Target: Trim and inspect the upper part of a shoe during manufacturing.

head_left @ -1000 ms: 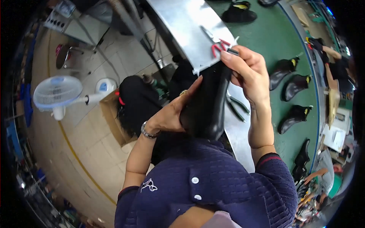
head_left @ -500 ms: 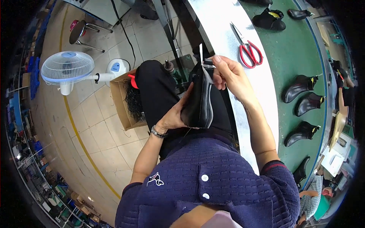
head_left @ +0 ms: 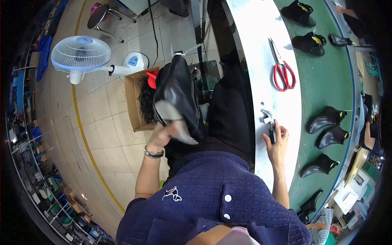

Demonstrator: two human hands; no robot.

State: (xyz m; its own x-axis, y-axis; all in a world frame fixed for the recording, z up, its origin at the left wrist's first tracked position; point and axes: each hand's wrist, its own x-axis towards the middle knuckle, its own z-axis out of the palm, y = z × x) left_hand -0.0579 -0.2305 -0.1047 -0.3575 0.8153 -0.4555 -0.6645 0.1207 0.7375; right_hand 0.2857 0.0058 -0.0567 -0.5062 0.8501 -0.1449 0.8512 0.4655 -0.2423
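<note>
My left hand (head_left: 161, 135) grips a black leather ankle boot (head_left: 175, 87) by its sole end, over my lap. The boot's pale sole (head_left: 170, 116) is blurred by motion, and a thin pale strip (head_left: 192, 50) sticks out at the top opening. On the white bench, my right hand (head_left: 277, 143) has thumb and forefinger around a small dark-handled tool (head_left: 272, 134). A pale piece and a curved grey part show at the tool's far end; its exact kind is unclear. Red-handled scissors (head_left: 283, 72) lie beyond that hand, apart from it.
Several black ankle boots (head_left: 326, 119) stand on the green surface (head_left: 318, 79) right of the white bench (head_left: 257, 32). Left of my legs is a cardboard box (head_left: 132, 100) of dark scraps with a red item. A white fan (head_left: 81, 57) and a stool (head_left: 98, 17) stand farther left.
My right hand has left the boot's top and come down to the bench at the right. My left hand has swung the boot leftward and turned it, bringing its sole into sight.
</note>
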